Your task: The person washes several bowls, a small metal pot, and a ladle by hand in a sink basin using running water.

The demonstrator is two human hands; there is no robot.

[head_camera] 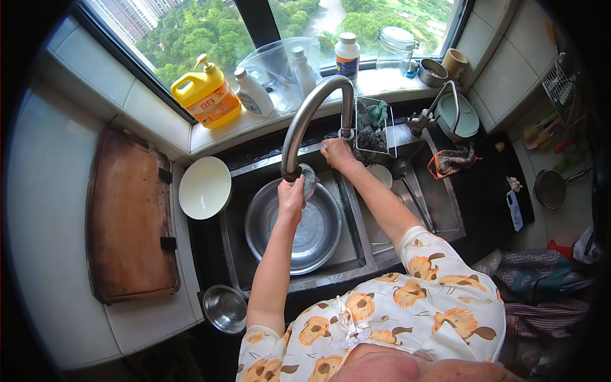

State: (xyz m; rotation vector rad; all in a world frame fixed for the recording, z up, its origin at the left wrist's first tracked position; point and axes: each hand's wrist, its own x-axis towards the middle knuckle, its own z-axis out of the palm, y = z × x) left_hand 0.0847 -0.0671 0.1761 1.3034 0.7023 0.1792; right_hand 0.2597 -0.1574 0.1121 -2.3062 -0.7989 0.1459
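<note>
My left hand is closed on a grey scouring sponge, right under the spout end of the curved steel faucet. Below it, a wide metal basin lies in the left bowl of the steel double sink. My right hand reaches to the base of the faucet at the sink's back edge, its fingers curled; whether it grips the handle there is hidden. Beside it stands a wire caddy with a green cloth and dark scrubbers. A ladle and a pale dish lie in the right bowl.
Left of the sink are a white bowl, a wooden cutting board and a small metal bowl. Bottles, a yellow pump jug and a glass jar line the windowsill. A lidded green container and a netted scrubber stand right.
</note>
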